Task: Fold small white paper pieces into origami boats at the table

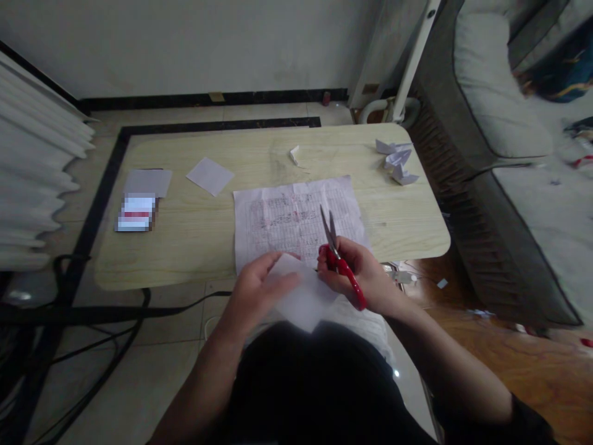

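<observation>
Head view: on the surface (pixel 185 241), a square paper (pixel 210 177) lies flat at 10 o'clock. Left hand (pixel 258 285), partly blurred, half-curled at 6 o'clock, grips a blank sheet (pixel 303 298) between thumb and fingers. Printed sheet (pixel 301 213) lies at 12 o'clock from it. Right hand (pixel 368 273) is curled around red-handled scissors (pixel 345 271), blades slightly parted, pointing toward 11 o'clock; whether it also touches the blank sheet, cannot tell. Folded papers (pixel 397 161) sit at 2 o'clock.
</observation>
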Tool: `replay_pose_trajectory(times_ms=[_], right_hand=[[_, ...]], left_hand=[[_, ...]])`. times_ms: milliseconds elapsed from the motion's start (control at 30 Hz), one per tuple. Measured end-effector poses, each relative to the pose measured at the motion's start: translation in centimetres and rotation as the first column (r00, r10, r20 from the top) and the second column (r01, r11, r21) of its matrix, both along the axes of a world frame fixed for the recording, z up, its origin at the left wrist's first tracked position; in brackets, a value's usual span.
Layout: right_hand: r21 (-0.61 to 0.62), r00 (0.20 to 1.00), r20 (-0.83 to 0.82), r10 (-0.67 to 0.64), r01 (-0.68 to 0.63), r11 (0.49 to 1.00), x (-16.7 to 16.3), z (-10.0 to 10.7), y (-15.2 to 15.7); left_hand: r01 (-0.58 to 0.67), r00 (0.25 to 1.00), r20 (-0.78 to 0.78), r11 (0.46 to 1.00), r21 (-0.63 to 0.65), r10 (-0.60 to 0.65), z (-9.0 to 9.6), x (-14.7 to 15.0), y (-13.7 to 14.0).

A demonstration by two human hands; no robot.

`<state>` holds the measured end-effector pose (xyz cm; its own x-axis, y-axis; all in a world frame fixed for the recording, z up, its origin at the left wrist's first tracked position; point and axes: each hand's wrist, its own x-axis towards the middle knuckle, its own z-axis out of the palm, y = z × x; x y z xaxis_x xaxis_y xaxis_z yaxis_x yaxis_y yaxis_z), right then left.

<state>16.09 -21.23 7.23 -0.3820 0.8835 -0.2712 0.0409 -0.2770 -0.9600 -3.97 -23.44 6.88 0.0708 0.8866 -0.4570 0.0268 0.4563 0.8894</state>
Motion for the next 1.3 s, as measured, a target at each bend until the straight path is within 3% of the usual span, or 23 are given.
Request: replay_pose_trajectory(times_ms=[100,233,433,833,1000,1300], right_hand=[[0.014,0.987,-0.02,-0.159,0.159,0.987,-0.8,0.0,-0.3],[0.0,0.957,-0.021,-0.291,0.291,0.957,-2.1,-0.1,-0.7],[0.036,0.964,-0.025,-0.266,0.266,0.963,-2.0,-0.8,-0.7],[0.066,0.99,-0.008,-0.139,0.139,0.988,-1.2,-1.4,-0.8],[-0.001,0.983,0.005,-0.185,0.185,0.983,-1.8,-1.7,-0.8],[0.007,0.978,0.017,-0.209,0.209,0.978,-1.6,-1.8,-0.9]], left_hand=[[-0.213,0.947,0.24,0.977,-0.027,0.213,-1.8,0.1,-0.4],[-0.183,0.93,0.3,0.975,-0.128,0.214,-2.8,1.5,-1.4],[-0.271,0.955,0.1,0.958,-0.096,0.28,-1.5,2.6,-1.4],[-0.185,0.977,-0.108,0.983,-0.014,0.182,-0.4,2.0,-0.9],[-0.17,0.974,-0.153,0.986,0.001,0.168,-0.1,2.2,-0.9],[-0.15,0.978,-0.146,0.989,-0.013,0.147,-0.3,2.2,-1.0]])
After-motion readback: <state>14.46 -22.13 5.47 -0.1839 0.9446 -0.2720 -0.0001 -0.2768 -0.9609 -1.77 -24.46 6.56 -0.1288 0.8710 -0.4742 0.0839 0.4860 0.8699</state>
